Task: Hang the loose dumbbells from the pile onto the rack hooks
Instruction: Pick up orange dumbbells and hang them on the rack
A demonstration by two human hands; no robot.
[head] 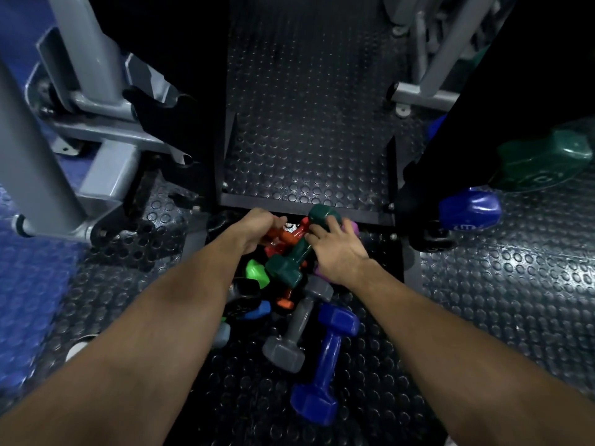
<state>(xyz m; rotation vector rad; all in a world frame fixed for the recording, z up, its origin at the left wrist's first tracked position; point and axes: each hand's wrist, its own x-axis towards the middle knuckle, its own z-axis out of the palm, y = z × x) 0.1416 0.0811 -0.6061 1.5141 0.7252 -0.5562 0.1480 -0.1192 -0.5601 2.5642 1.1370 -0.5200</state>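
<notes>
A pile of loose dumbbells lies on the studded floor in front of the black rack base [306, 207]. My left hand [257, 230] is curled down into the far side of the pile, over a red dumbbell [291, 236]; its fingertips are hidden. My right hand [338, 249] rests on a dark green dumbbell [296, 255] that lies on top, fingers spread over its handle and far head. A grey dumbbell [294, 326] and a blue dumbbell [328, 358] lie nearest me. A bright green head [256, 272], black, orange and purple pieces show beneath.
Black rack uprights [206, 107] rise left and right of the base. A grey machine frame [77, 130] stands at left. At right, a large green dumbbell [544, 159] and a blue one [470, 210] sit by the right upright. Black studded mat [499, 300] surrounds the pile.
</notes>
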